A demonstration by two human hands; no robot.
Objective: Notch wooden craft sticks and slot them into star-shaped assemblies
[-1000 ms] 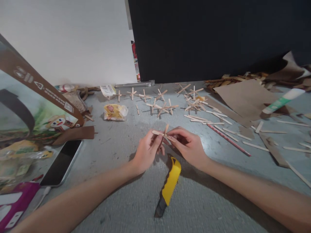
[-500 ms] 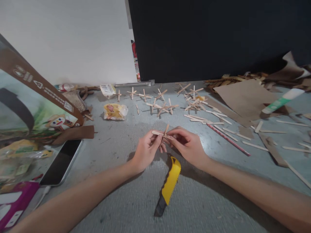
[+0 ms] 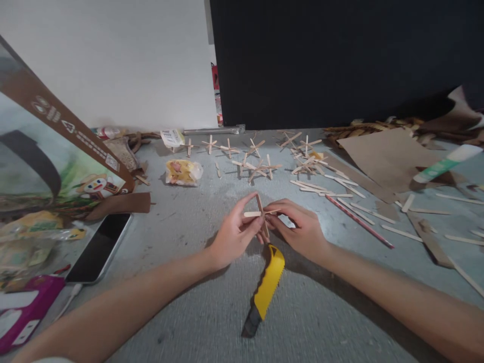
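Between my two hands is a small cross of wooden sticks (image 3: 260,202), like popsicle sticks. My left hand (image 3: 236,229) is closed on its left side, the thumb near the joint and one finger up at the top of the upright stick. With thumb and fingertips, my right hand (image 3: 298,227) pinches the right end. Just below the hands a yellow utility knife (image 3: 269,282) lies on the grey tabletop. Beyond them stand several finished-looking stick crosses (image 3: 256,171), some more near the wall.
Loose sticks (image 3: 308,187), a red patterned straw (image 3: 359,222), brown paper (image 3: 378,156) and a green-and-white tube (image 3: 446,164) lie to the right. A wrapped snack (image 3: 183,173) sits left of the middle. A phone (image 3: 100,249), purple box (image 3: 30,312) and large printed bag (image 3: 75,146) occupy the left.
The stick cross has been turned in my hands, so its upright stick now points up and down across the joint. My left index finger has lifted to its top. The view has shifted slightly.
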